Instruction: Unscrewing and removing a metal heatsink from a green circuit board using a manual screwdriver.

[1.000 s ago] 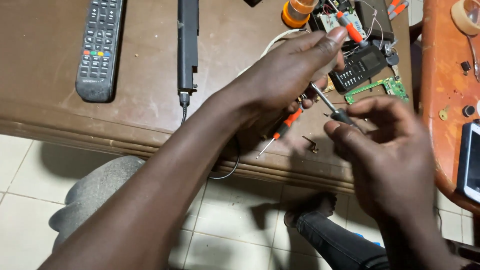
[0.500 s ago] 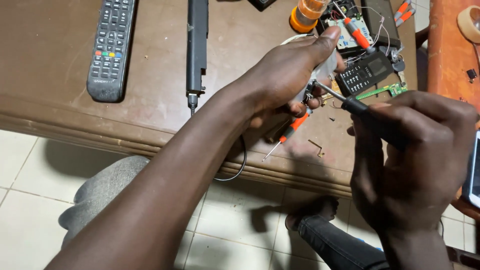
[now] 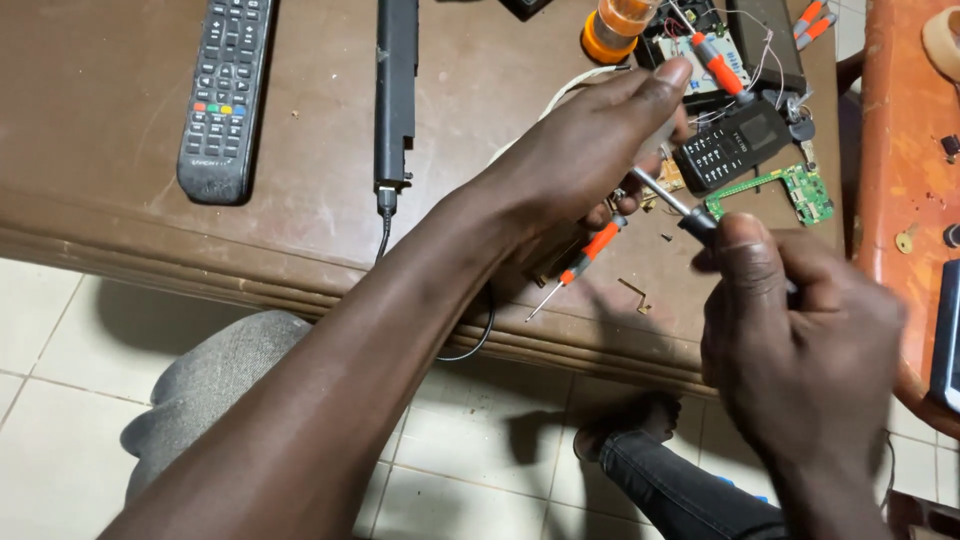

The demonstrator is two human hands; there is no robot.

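Screwdriver (image 3: 672,202) gripped in closed right hand (image 3: 800,350) above table (image 3: 120,240) edge, tip angled under left hand (image 3: 590,150). Left hand fingers curled over a small part, hidden; its grip cannot be told. Orange screwdriver (image 3: 585,260) lies just beneath.

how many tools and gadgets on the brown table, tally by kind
Screwdrivers: 3, a black-handled one in the right hand, an orange-and-black one under the left hand, an orange-handled one at the top.
Black remote control: 1
Long black bar-shaped device: 1
Green circuit boards: 1
Black keypad phone: 1
Total: 7
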